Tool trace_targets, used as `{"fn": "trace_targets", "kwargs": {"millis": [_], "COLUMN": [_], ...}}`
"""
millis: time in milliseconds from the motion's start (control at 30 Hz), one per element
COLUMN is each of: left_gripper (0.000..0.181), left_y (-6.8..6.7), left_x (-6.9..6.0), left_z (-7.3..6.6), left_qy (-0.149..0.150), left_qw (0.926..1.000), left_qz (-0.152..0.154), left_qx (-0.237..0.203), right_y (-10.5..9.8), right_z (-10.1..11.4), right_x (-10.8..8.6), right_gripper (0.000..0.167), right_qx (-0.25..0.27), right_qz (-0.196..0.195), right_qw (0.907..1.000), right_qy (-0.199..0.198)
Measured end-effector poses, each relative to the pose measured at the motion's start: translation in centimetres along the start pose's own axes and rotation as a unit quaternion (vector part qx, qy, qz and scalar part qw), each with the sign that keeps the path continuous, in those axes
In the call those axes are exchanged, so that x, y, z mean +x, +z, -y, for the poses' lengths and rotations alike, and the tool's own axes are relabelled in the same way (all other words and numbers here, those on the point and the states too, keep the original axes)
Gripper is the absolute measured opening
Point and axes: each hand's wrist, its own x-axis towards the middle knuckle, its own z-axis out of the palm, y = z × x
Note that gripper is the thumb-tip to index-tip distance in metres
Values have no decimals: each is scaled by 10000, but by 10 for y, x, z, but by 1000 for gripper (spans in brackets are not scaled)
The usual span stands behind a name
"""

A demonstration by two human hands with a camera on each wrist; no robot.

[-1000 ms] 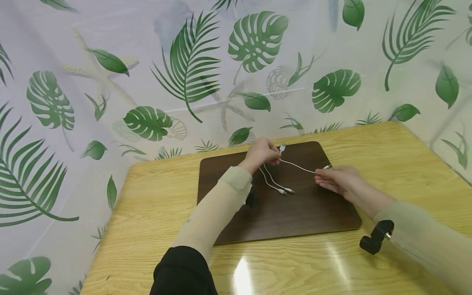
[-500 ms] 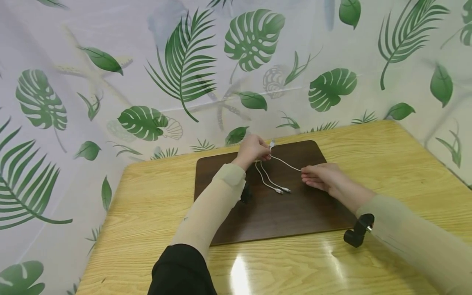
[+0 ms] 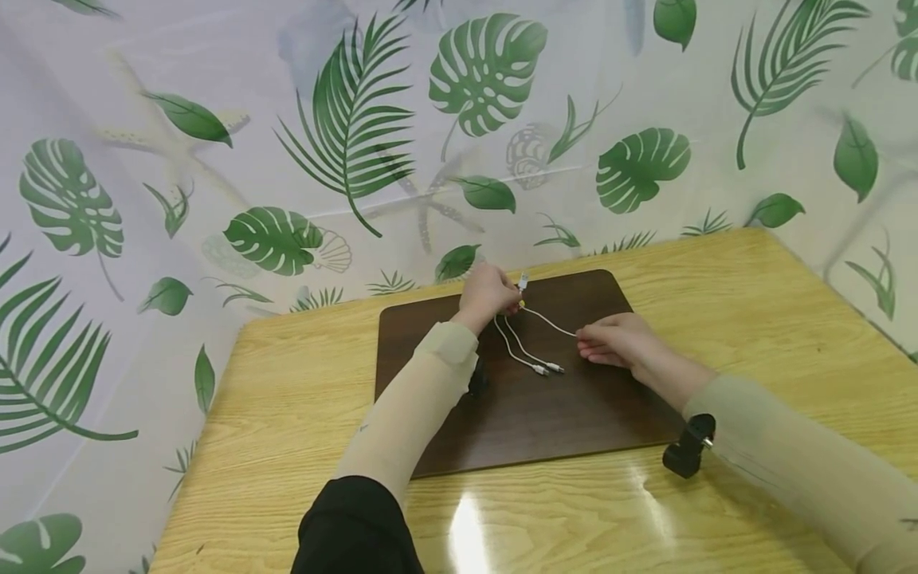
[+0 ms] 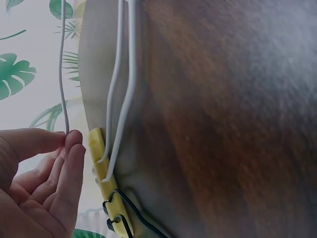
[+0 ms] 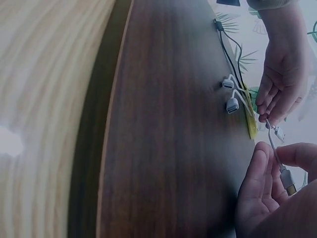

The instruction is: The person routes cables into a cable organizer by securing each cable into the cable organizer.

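Observation:
My left hand (image 3: 488, 293) pinches a white USB cable (image 3: 548, 320) between thumb and fingertips, just below its USB plug (image 3: 523, 282), over the back of the board. To the right, my right hand (image 3: 613, 343) pinches the same cable near its other end; its plug (image 5: 288, 182) lies within that hand in the right wrist view. The span between the hands sags slightly. Beside the left fingers, a yellow strip (image 4: 106, 186) lies on the board. Two white cables (image 4: 120, 99) and a thin black cable (image 4: 131, 202) run from it.
A dark brown board (image 3: 531, 422) lies on the light wooden table (image 3: 301, 383). Two white plugs (image 3: 548, 370) rest on the board, and a black plug (image 5: 219, 26) shows in the right wrist view. A leaf-patterned curtain (image 3: 402, 263) stands behind the table.
My right hand has moved left, closer to the left hand, and the cable between them hangs looser. A bit of yellow now shows beside the left fingers in the head view.

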Motion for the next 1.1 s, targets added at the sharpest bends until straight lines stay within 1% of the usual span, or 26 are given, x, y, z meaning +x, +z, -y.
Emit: {"fn": "trace_targets", "kwargs": {"millis": [67,133,367,600,833,967,1100], "left_gripper": [16,16,17,15,15,19,29], "left_y": [1,2,5,9,8,8,8], "left_x": [1,1,2,5,3,2,4], "left_z": [1,2,4,4,1,1,1], "left_qy": [-41,-57,-122,-327,-469,-518,-532], "left_qw": [9997,9992,9981,9967,9958,9946,9933], "left_qz": [-61,-99,-139,-227,-231,-265,-244], "left_qx": [239,380,592,702,746,859,992], "right_y": [2,3,6,10,10,11,11], "right_z": [-1,-1,0,4,4,5,5], "right_x": [1,1,0,-1,0,1,1], "right_gripper": [42,41,40,37,37,37,35], "right_qx": [-141,-257,-507,-463,-432,-440,-498], "right_qz": [-29,-47,-94,-80,-110,-131,-173], "right_qw": [9999,9996,9984,9985,9988,9988,9985], "right_qy": [-61,-113,-248,-290,-221,-164,-150]}}
